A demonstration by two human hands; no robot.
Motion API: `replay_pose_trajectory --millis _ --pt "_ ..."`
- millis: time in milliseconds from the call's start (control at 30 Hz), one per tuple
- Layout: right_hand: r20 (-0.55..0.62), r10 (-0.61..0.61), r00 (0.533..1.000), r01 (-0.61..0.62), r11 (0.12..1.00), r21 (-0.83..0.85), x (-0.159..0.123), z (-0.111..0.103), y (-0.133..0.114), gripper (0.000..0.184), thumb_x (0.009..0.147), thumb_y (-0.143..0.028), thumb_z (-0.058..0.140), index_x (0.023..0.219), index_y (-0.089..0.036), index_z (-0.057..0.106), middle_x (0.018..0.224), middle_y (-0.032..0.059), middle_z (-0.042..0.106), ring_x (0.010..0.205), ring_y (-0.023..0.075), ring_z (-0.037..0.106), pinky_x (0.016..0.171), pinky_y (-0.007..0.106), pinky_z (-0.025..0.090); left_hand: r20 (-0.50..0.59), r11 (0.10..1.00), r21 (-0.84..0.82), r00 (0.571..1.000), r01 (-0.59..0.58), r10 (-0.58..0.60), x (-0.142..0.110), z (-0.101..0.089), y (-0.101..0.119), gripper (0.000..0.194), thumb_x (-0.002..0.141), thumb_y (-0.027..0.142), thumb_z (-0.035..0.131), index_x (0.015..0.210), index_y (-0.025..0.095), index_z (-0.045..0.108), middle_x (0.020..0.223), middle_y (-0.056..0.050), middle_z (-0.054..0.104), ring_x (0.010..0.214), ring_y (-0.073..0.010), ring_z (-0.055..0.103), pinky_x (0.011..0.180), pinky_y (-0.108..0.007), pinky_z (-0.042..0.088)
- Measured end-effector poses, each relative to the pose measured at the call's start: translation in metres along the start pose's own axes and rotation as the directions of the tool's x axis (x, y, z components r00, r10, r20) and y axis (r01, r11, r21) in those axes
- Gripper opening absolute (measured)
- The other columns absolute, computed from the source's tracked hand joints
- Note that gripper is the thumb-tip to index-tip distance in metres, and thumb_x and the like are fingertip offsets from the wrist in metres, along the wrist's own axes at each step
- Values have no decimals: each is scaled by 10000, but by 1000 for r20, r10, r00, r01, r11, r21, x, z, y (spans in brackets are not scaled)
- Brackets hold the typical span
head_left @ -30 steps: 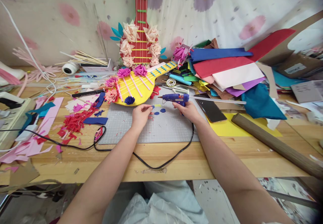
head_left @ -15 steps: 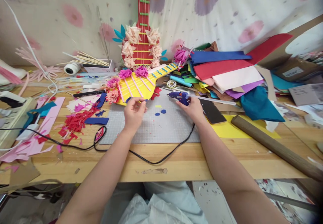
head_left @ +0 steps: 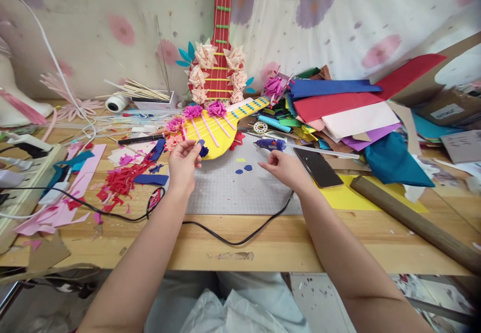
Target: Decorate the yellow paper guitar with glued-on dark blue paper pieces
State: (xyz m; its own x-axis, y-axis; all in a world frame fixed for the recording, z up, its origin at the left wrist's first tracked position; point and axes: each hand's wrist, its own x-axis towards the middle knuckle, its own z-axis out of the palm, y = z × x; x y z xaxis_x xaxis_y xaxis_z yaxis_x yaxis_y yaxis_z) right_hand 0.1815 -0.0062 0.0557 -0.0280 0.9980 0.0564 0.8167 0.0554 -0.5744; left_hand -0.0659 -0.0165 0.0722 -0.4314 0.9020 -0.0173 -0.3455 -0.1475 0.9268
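My left hand pinches a small blue paper petal at the lower left edge of a yellow paper guitar. Just beside its fingertips, a dark blue paper flower shows against the guitar's body. Over the grey cutting mat, my right hand is empty, its fingers loosely curled with the front ones apart. A blue glue gun with a glue stick in its back lies just beyond that hand. Two loose blue petals rest on the mat between the hands.
A red paper guitar with pale flowers stands against the curtain. Coloured paper is piled at right, near a phone and a brown roll. Red scraps lie left. A black cord crosses the front.
My right hand has let go of the glue gun, which now lies on the table, and has drawn back toward me. My left hand has shifted slightly left with the petal raised.
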Motion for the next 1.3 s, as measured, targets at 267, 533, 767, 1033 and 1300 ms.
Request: replay_pose_trajectory --millis 267,533,767,1033,1300 --pt "188 -70 980 -120 549 827 -1 51 -77 263 614 -390 670 766 -197 576 721 -18 593 588 85 474 529 219 366 -106 996 -90 994 -29 19 -16 17 -27 390 545 263 774 800 181 491 602 88 523 374 -2 389 355 -143 279" --pt "355 99 930 -361 44 932 3 80 -118 207 606 -257 708 755 -185 585 660 -49 596 492 41 429 497 190 354 -154 991 -133 988 12 -33 -19 24 -34 398 577 308 766 839 184 493 626 80 550 399 -3 408 408 -153 305" --pt "340 124 932 -339 -31 940 6 85 -124 199 614 -233 704 696 -187 529 579 -76 515 449 40 400 444 190 347 -68 994 -104 996 43 -51 -19 20 -31 368 567 287 759 849 174 551 624 64 569 412 -19 439 419 -160 343" --pt "259 43 965 -252 427 869 14 63 -109 153 688 -209 673 681 -174 525 621 -41 568 487 58 531 426 177 405 67 982 151 992 -113 104 -3 -23 -11 300 629 240 668 910 190 575 783 -7 653 412 -41 469 351 -164 294" --pt "317 -18 948 -210 712 670 20 83 -103 210 759 -76 544 780 -217 391 528 -62 572 439 98 538 439 230 468 121 850 380 931 -365 346 25 -50 -4 256 654 134 590 899 200 560 832 -6 600 573 -71 530 503 -178 436"
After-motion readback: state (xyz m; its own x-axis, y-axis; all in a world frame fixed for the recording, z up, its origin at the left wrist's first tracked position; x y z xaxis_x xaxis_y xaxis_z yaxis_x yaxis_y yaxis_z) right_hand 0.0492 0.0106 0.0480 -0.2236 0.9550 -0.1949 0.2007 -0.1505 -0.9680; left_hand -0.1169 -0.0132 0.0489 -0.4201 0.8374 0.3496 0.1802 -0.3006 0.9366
